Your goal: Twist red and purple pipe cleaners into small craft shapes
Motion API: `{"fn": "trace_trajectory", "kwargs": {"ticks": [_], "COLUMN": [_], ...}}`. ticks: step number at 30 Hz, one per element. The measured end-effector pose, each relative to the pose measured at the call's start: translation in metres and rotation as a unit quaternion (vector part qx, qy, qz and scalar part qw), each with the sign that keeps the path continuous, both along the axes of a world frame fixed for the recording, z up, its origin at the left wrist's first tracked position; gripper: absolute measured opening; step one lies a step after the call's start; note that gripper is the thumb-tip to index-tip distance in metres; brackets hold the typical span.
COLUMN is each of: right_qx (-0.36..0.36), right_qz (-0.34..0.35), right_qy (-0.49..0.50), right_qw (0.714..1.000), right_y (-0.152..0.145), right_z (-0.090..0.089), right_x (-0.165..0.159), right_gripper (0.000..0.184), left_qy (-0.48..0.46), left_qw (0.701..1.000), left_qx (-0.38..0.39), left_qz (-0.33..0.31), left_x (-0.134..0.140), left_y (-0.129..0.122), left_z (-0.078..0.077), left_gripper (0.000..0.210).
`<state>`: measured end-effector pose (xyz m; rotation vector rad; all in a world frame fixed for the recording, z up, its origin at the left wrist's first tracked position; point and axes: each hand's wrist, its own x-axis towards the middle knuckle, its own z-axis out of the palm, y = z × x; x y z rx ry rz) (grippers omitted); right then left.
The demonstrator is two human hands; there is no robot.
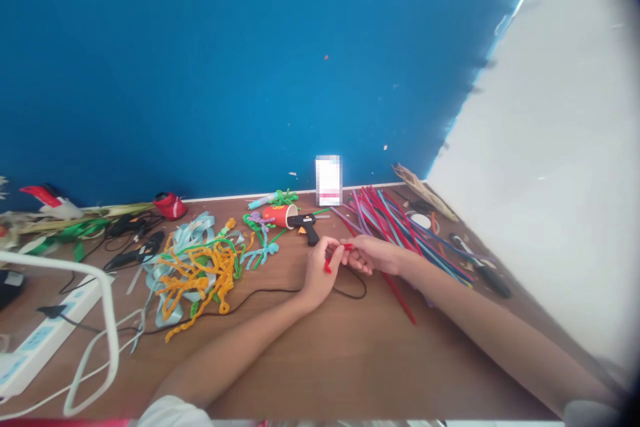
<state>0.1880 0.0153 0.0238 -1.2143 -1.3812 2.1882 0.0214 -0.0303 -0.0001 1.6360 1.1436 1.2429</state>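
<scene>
My left hand and my right hand meet over the middle of the table. Between their fingertips is a short red pipe cleaner, bent, with one end poking out below my left thumb. Both hands are closed on it, though fingers hide part of its length. Just behind my left hand lies a black glue gun, its rear against the mouth of a tipped red paper cup. To the right of my hands spreads a bundle of pipe cleaners in red, purple and blue.
Orange twisted pipe cleaners and pale blue ribbon are heaped at left. A white power strip and a white metal frame stand nearer. A black cable crosses the table. A black-handled tool lies by the right wall.
</scene>
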Motion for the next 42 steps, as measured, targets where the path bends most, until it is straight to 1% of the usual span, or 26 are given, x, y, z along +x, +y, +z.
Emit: {"fn": "trace_trajectory", "kwargs": {"ticks": [2,6,11,16,26,31,34,37,39,40,41,42], "right_qx": [-0.005,-0.004,0.026,0.083,0.161,0.178,0.179,0.201,0.233,0.263,0.313,0.370], "right_qz": [0.012,-0.018,-0.038,-0.032,-0.028,-0.014,-0.004,0.015,0.041,0.061,0.079,0.092], "right_qy": [0.014,0.058,0.099,0.086,0.003,0.002,0.013,0.011,-0.016,-0.043,-0.086,-0.137], "right_qw": [1.000,0.998,0.994,0.992,0.986,0.984,0.984,0.979,0.972,0.962,0.943,0.915], "right_y": [0.0009,-0.0006,-0.0028,-0.0031,-0.0045,-0.0050,-0.0040,-0.0028,-0.0035,-0.0047,-0.0064,-0.0085], "right_z": [0.0006,0.0065,0.0084,0.0066,0.0092,0.0080,0.0066,0.0073,0.0084,0.0086,0.0085,0.0078], "right_x": [0.0008,0.0029,0.0037,0.0031,0.0047,0.0049,0.0053,0.0059,0.0058,0.0055,0.0048,0.0038], "right_gripper": [0.050,0.040,0.037,0.036,0.032,0.035,0.035,0.033,0.030,0.027,0.025,0.022], "left_qy": [0.003,0.033,0.070,0.069,0.085,0.057,0.050,0.052,0.058,0.063,0.069,0.078], "left_qw": [1.000,0.999,0.997,0.998,0.996,0.997,0.997,0.997,0.996,0.996,0.996,0.995], "left_qx": [0.000,0.008,0.009,0.001,-0.021,-0.046,-0.045,-0.043,-0.041,-0.037,-0.028,-0.018], "left_qz": [-0.004,-0.018,0.002,0.003,-0.005,-0.032,-0.039,-0.047,-0.053,-0.056,-0.058,-0.062], "left_x": [0.0001,-0.0009,-0.0018,-0.0018,-0.0041,-0.0052,-0.0054,-0.0056,-0.0057,-0.0057,-0.0056,-0.0055], "left_y": [-0.0002,0.0005,0.0026,0.0033,0.0005,0.0021,0.0027,0.0027,0.0022,0.0016,0.0008,-0.0003], "left_z": [0.0011,0.0012,-0.0034,-0.0053,-0.0047,-0.0033,-0.0023,-0.0017,-0.0011,-0.0006,0.0001,0.0009], "left_gripper": [0.020,0.024,0.023,0.024,0.029,0.028,0.029,0.030,0.029,0.028,0.028,0.029]}}
